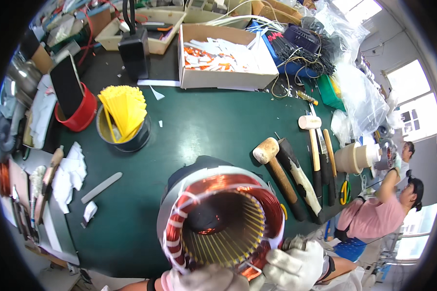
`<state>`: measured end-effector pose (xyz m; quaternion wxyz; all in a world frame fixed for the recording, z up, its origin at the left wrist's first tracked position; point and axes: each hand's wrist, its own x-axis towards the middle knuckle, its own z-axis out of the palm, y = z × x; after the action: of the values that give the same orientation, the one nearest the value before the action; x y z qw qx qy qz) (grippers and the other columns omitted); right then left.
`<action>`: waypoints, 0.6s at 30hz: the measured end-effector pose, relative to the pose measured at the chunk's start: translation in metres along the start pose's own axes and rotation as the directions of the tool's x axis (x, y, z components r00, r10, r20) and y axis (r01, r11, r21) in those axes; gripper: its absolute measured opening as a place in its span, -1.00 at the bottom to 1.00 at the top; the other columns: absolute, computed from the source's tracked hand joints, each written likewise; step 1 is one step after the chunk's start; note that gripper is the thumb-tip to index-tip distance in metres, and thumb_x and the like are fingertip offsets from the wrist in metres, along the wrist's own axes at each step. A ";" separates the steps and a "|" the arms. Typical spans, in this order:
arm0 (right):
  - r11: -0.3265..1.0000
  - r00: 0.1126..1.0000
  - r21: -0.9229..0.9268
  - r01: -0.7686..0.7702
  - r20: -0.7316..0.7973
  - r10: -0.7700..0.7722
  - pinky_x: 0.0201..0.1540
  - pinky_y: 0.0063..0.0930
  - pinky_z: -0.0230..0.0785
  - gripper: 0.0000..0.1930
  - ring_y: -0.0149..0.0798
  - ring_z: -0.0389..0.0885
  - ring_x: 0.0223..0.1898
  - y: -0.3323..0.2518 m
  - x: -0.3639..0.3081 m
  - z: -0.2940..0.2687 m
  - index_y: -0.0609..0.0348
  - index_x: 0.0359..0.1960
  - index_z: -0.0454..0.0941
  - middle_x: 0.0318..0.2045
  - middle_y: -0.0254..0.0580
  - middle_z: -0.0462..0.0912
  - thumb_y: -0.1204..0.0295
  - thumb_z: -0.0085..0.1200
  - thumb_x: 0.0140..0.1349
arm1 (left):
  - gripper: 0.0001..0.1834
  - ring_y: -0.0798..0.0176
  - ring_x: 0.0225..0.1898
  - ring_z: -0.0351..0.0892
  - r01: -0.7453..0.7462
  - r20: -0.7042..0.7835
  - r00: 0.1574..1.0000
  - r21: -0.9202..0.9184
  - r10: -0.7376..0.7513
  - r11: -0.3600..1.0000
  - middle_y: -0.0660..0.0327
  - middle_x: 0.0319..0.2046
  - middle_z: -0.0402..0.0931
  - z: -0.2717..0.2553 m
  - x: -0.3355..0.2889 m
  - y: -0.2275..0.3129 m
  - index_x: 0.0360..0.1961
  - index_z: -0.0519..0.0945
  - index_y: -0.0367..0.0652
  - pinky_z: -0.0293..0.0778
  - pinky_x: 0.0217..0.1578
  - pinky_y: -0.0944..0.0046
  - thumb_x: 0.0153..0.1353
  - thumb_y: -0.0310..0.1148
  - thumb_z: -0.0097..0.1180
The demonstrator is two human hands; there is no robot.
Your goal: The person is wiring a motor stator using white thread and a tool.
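Observation:
A motor stator point(166, 218) stands at the near edge of the table, its bore facing up toward me. Red-brown copper windings point(218, 184) ring its opening, with white lacing cord point(176, 224) wrapped round the bundle on the left. Yellowish slot strips line the bore. My left hand point(206, 279), in a white glove, is at the near side of the windings; its fingers are smeared by motion. On the near right side, my gloved right hand point(296, 264) has its fingers curled against the windings, close to a white strand. What lies between those fingers is hidden.
Right of the stator lie mallets point(266, 151), a worn black bar point(296, 174) and yellow-handled scissors point(344, 192). Tape rolls point(349, 157) stand beyond. A pot of yellow strips point(124, 111), a red holder point(77, 109) and a carton point(228, 77) sit farther back. Co-workers point(378, 213) are at right.

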<state>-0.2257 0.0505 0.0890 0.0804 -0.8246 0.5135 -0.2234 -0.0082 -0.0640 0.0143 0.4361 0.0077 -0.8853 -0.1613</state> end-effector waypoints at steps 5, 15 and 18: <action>0.985 0.997 -0.161 -0.058 0.040 0.066 -0.45 -0.33 0.40 -0.57 -0.30 0.56 -0.56 -0.005 -0.015 0.014 0.08 -0.17 0.80 -0.06 -0.10 0.80 0.27 0.28 -0.17 | -0.53 0.28 -0.33 0.53 0.126 -0.111 0.986 0.005 -0.124 0.992 0.30 -0.22 0.48 0.003 -0.003 0.003 -0.09 0.85 -0.02 0.55 -0.42 0.31 -0.14 -0.31 0.30; 0.586 0.778 0.532 -0.611 0.269 0.568 -0.41 -0.20 0.48 -0.80 -0.11 0.60 -0.54 -0.014 -0.079 0.032 0.13 -0.15 0.74 -0.28 -0.05 0.78 0.29 0.16 0.45 | -0.73 0.28 -0.29 0.54 -0.042 -0.088 0.994 0.241 0.065 0.970 0.35 -0.25 0.50 0.007 -0.005 0.015 -0.04 0.84 0.06 0.57 -0.29 0.26 0.32 -0.14 0.32; 0.450 0.971 0.861 -0.236 0.188 0.150 -0.26 -0.06 0.48 -0.68 -0.11 0.59 -0.51 -0.010 -0.080 0.025 0.06 -0.44 0.63 -0.45 -0.21 0.61 0.26 0.15 0.55 | -0.70 0.23 -0.12 0.52 -0.035 -0.061 0.997 0.267 0.053 0.963 0.30 -0.13 0.46 0.007 -0.006 0.014 -0.01 0.85 0.09 0.59 -0.08 0.18 0.34 -0.11 0.26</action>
<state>-0.2365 0.1232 0.0471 0.5375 -0.6112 0.4125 -0.4091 -0.0076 -0.0476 0.0098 0.4643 0.0520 -0.8836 -0.0312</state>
